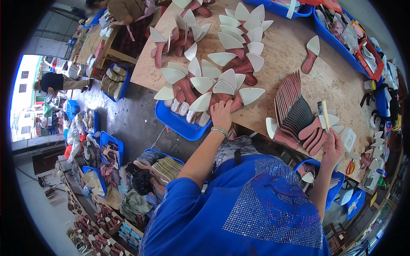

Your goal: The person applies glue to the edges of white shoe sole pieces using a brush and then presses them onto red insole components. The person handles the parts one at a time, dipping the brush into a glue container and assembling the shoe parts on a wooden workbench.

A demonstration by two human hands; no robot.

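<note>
My left hand (221, 114) reaches to the table's near edge, its fingers closed around the heel end of a reddish insole with a white pointed toe piece. Other such insoles (183, 87) crowd around it in overlapping heaps. In my right hand (333, 147) is a brush (323, 114) with a pale wooden handle, pinched and pointing away from me. Beneath and left of the brush lies a fanned stack of reddish, dark-edged insoles (294, 106). Several loose insoles (314, 138) lie beside that stack, close to my right hand.
A blue tub (181, 123) of light-soled shoes stands below the table edge. A single insole (311, 55) lies farther back on the wooden table (284, 47). Blue bins (341, 47) line the far right. A white container (348, 140) and orange-handled tool (350, 167) sit right. Two people are at left.
</note>
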